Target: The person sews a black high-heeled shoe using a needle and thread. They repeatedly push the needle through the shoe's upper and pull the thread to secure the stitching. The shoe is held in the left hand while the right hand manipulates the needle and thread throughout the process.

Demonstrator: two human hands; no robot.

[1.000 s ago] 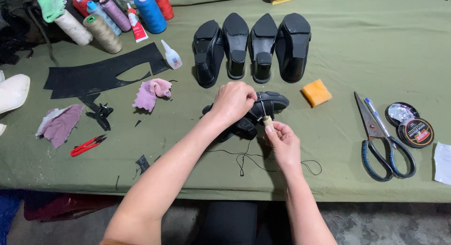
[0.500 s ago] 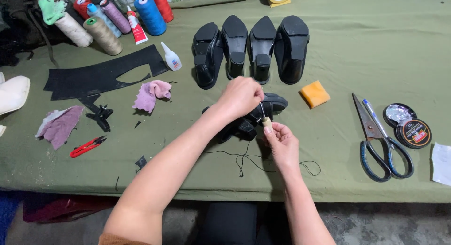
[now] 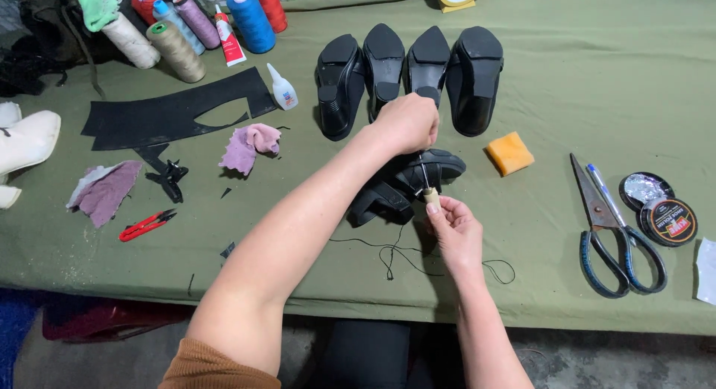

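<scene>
Worktop (image 3: pixel 597 83): covered in olive-green cloth, creased in places, front edge hanging over.
Floor (image 3: pixel 112 359): grey and bare, seen below the front edge.
Under the worktop: a dark red object (image 3: pixel 104 322) and a blue patch (image 3: pixel 11 322) at far left.
Light: even, soft, faint shadows.

Shoe (image 3: pixel 406 184) at table (image 3: pixel 597 76) centre, left hand (image 3: pixel 406 123) on top, right hand (image 3: pixel 455 228) just in front w/ awl (image 3: pixel 427 187). Four shoes (image 3: pixel 409 72) in row behind. Sponge (image 3: pixel 509 153) right, scissors (image 3: pixel 611 225) further right. Thread spools (image 3: pixel 201 20) far back-left; snips (image 3: pixel 146 225) front-left.
</scene>
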